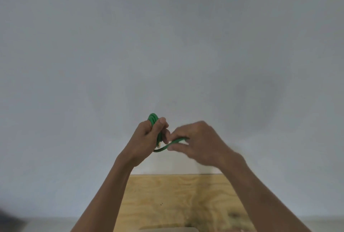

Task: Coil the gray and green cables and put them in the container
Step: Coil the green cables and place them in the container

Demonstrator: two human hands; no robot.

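Both hands are raised in front of a plain wall. My left hand [147, 138] is closed around a small coil of green cable [154, 118], whose loops stick out above the fist. A loose end of the same cable curves from under the coil to my right hand [197, 142], which pinches it between thumb and fingers. The right hand is slightly blurred. The gray cable is not in view. A pale edge at the bottom centre [167, 229] may be the container; I cannot tell.
A light plywood tabletop [176, 200] lies below the hands, its far edge against the pale grey wall [167, 45]. A dark blurred shape sits at the bottom left corner [9, 220].
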